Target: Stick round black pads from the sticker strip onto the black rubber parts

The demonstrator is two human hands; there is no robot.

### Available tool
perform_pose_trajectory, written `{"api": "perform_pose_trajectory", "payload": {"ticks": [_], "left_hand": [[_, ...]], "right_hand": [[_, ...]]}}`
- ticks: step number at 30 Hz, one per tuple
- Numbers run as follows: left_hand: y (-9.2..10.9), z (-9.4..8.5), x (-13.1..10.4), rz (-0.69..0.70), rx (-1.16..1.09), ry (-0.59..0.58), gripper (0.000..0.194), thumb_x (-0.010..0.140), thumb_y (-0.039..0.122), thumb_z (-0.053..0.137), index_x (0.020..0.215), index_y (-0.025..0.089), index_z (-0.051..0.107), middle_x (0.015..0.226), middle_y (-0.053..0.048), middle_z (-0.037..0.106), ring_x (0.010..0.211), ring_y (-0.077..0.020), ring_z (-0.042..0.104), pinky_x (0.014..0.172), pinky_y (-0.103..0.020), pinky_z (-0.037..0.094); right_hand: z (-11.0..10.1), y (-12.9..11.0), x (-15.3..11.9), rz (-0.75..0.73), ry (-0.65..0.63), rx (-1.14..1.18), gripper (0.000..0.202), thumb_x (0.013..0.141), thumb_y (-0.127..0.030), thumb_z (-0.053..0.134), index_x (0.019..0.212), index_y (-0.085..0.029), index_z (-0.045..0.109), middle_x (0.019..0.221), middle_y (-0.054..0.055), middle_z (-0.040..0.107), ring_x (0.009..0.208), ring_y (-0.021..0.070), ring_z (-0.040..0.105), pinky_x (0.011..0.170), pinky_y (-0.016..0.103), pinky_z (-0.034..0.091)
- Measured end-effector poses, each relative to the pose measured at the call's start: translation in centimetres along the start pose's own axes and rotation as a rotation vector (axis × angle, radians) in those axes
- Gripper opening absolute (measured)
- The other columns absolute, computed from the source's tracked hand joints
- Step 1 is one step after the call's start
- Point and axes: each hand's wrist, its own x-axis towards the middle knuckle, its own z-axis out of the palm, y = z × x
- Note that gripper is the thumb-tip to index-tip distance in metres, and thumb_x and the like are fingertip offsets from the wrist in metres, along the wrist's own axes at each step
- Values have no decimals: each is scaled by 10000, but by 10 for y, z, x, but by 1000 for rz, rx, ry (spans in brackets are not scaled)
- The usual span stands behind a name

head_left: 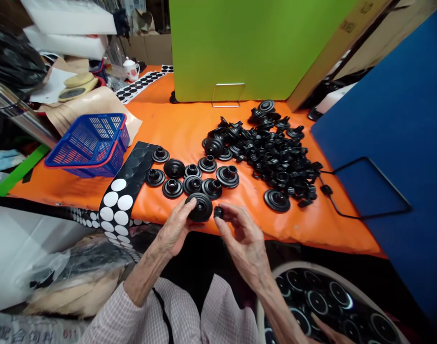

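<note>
Over the table's front edge, my left hand point(175, 231) grips a round black disc-shaped part point(201, 208), its ringed face turned towards me. Just right of it, my right hand point(244, 236) pinches a small black cap-like piece point(218, 212) between thumb and fingertips. A narrow gap separates the two pieces. Beyond my hands lie several black discs with raised hollow necks point(192, 184) on the orange table. To their right spreads a heap of small black pieces point(279, 162), with one flat ringed disc point(277, 200) at its near edge.
A blue plastic basket point(92, 143) stands at left beside a strip of round stickers point(118, 200) hanging over the edge. A green panel point(254, 48) and a blue panel point(390, 119) bound the orange table point(161, 119). Below right, a tub point(311, 265) holds black round parts; another hand point(327, 329) reaches in.
</note>
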Motion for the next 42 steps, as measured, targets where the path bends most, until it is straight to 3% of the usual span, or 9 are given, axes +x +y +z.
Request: {"api": "perform_pose_trajectory", "payload": {"ticks": [3, 9, 19, 22, 27, 29, 33, 38, 42], "left_hand": [[-8, 6, -3, 69, 4, -23, 286, 824, 373, 645, 994, 146, 605, 1041, -90, 671, 909, -201, 653, 711, -309, 566], [-16, 8, -7, 123, 97, -57, 314, 819, 383, 629, 1012, 140, 578, 1096, -113, 652, 1040, -258, 618, 783, -368, 562], [-18, 9, -11, 177, 246, -88, 367, 813, 407, 665, 1063, 148, 593, 1081, -79, 645, 1033, -211, 605, 880, -321, 506], [-16, 9, -12, 161, 208, -97, 412, 746, 351, 748, 1063, 137, 596, 1089, -82, 651, 1055, -214, 604, 938, -335, 482], [-13, 8, -13, 129, 111, -166, 466, 741, 325, 756, 1131, 135, 587, 1149, -107, 650, 1056, -247, 625, 899, -398, 531], [-12, 7, -13, 147, 125, -210, 449, 750, 325, 749, 1125, 135, 592, 1136, -105, 661, 1056, -247, 630, 897, -393, 539], [-13, 4, -15, 200, 203, -244, 403, 785, 322, 717, 1122, 139, 589, 1137, -104, 663, 1036, -243, 644, 864, -360, 558], [-18, 3, -14, 285, 230, -186, 346, 808, 312, 694, 1095, 146, 594, 1122, -89, 664, 1012, -219, 646, 845, -315, 559], [-16, -1, -9, 197, 208, -172, 359, 799, 321, 707, 1094, 144, 605, 1097, -82, 662, 924, -185, 645, 781, -293, 564]], "right_hand": [[8, 0, -7, -9, 35, 29, 264, 898, -287, 586, 1159, -252, 575, 1070, 52, 628, 954, 178, 632, 858, 362, 545], [7, -5, -8, -99, 59, -126, 268, 886, -216, 598, 1153, -235, 589, 1033, 49, 648, 870, 161, 640, 796, 340, 569], [14, -2, -15, -228, 111, -372, 299, 908, -192, 540, 1196, -251, 598, 1031, 66, 618, 940, 179, 648, 765, 313, 585], [10, -3, -17, -126, 77, -277, 328, 913, -233, 523, 1234, -261, 584, 1098, 72, 609, 999, 188, 637, 849, 354, 563], [6, -4, -12, 307, -5, 126, 426, 901, -468, 524, 1247, -222, 561, 1156, 86, 645, 1033, 215, 634, 919, 410, 528], [7, -5, -10, 388, -74, 277, 410, 879, -492, 551, 1180, -217, 590, 1121, 71, 670, 1034, 212, 638, 933, 392, 520], [10, -7, -9, 373, -42, 296, 349, 845, -483, 603, 1075, -221, 597, 1070, 52, 676, 1012, 205, 636, 916, 366, 522], [18, -5, -9, 374, -34, 338, 321, 871, -476, 572, 1075, -228, 563, 1081, 46, 655, 1010, 192, 630, 915, 348, 525], [18, 0, -10, 383, -81, 254, 370, 911, -521, 478, 1114, -226, 566, 1078, 55, 667, 1037, 207, 618, 924, 373, 512]]}}
